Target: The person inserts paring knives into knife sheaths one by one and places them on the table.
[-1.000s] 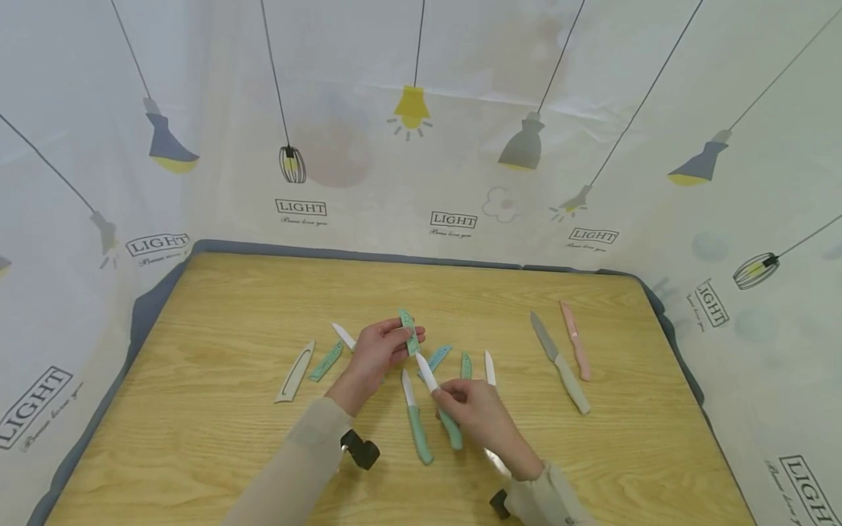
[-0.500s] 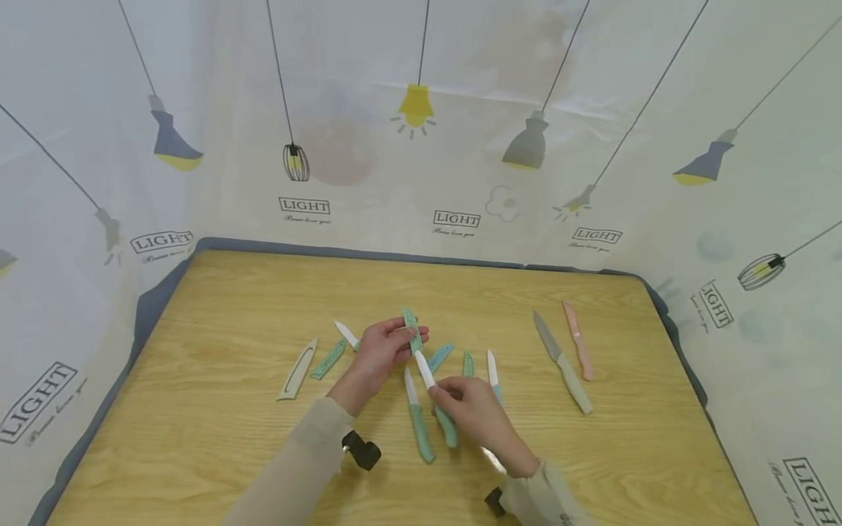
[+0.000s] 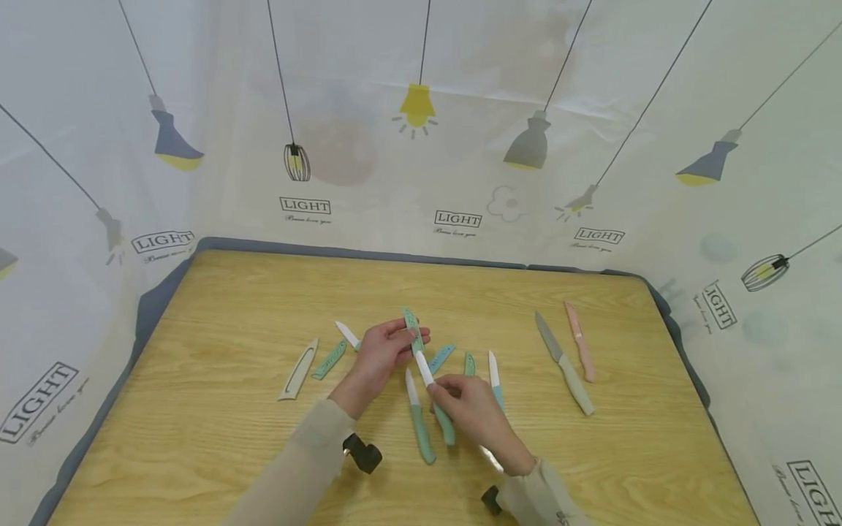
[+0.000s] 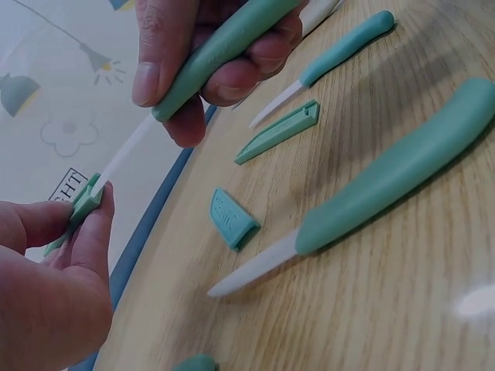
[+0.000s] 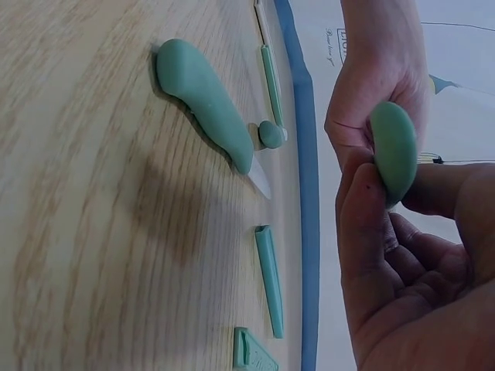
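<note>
My left hand [image 3: 381, 354] pinches a green knife sheath [image 3: 412, 325] between thumb and fingers. In my right hand [image 3: 475, 409] is a paring knife [image 4: 224, 54], gripped by its green handle, its white blade [image 4: 128, 148] pointing away from me. The blade's tip sits inside the sheath's mouth in the left wrist view. Below the hands another green-handled knife [image 3: 419, 427] lies on the table. Close by rest a blue sheath [image 3: 441, 358], a green sheath [image 3: 469, 363] and a blue-handled knife [image 3: 495, 376], partly hidden by my right hand.
To the left lie a cream sheath [image 3: 299, 370], a green sheath [image 3: 330, 359] and a white-bladed knife [image 3: 347, 334] partly behind my left hand. At right are a knife with a cream handle [image 3: 575, 383] and a pink knife [image 3: 579, 342]. A printed curtain surrounds the wooden table [image 3: 217, 307].
The knife in my right hand has moved up toward the sheath, and its blade tip has passed into the mouth. My left hand keeps its hold on the sheath.
</note>
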A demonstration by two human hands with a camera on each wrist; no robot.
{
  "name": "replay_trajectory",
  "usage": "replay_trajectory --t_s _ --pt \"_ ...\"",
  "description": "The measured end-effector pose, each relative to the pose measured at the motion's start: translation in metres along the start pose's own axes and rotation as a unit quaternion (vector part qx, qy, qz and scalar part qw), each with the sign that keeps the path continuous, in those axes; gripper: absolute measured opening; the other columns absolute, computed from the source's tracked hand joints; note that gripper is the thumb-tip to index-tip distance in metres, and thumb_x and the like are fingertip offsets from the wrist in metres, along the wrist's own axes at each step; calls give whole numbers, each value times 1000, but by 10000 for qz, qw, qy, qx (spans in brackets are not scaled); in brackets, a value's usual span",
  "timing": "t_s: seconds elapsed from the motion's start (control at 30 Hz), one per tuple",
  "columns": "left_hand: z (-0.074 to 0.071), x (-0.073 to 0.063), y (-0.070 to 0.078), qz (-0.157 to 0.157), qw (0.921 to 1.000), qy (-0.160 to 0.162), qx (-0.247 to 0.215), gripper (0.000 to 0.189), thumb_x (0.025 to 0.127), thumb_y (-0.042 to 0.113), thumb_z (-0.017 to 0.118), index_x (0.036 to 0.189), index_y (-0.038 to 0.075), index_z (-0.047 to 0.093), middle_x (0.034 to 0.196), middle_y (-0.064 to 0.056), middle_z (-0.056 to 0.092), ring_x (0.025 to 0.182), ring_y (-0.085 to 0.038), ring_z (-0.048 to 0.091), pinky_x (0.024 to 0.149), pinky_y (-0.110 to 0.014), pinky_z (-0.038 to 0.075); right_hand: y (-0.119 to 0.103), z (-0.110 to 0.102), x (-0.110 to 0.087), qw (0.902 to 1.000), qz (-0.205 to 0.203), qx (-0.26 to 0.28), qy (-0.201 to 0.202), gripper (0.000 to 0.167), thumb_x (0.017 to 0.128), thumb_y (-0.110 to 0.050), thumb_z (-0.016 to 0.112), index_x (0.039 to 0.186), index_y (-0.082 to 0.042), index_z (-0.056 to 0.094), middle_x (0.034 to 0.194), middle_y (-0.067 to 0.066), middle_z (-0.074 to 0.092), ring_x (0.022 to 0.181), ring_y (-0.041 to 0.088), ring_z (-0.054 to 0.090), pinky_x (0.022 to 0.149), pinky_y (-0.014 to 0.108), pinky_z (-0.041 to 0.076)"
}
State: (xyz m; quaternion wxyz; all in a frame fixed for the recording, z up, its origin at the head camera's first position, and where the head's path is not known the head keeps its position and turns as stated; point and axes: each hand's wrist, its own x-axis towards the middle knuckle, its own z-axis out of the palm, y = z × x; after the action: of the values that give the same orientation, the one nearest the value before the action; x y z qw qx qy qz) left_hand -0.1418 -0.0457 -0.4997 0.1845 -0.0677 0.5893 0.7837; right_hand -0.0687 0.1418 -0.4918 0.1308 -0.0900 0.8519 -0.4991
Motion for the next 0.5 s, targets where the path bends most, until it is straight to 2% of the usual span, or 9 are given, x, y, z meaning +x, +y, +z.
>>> replay_trajectory --t_s 0.27,0.5 --pt "0 -1 -1 46 10000 -3 40 41 107 5 55 144 -10 51 128 -21 70 120 -27 68 95 -30 58 1 1 2 9999 -76 -72 -23 31 105 -26 62 109 2 75 81 5 76 70 9 67 64 24 56" --pt "2 -2 0 49 10000 -40 -23 41 106 4 56 144 -10 51 127 -22 70 119 -27 69 93 -28 58 1 2 5 9999 -102 -19 -5 30 106 -24 61 109 3 74 81 5 75 70 10 68 62 23 56"
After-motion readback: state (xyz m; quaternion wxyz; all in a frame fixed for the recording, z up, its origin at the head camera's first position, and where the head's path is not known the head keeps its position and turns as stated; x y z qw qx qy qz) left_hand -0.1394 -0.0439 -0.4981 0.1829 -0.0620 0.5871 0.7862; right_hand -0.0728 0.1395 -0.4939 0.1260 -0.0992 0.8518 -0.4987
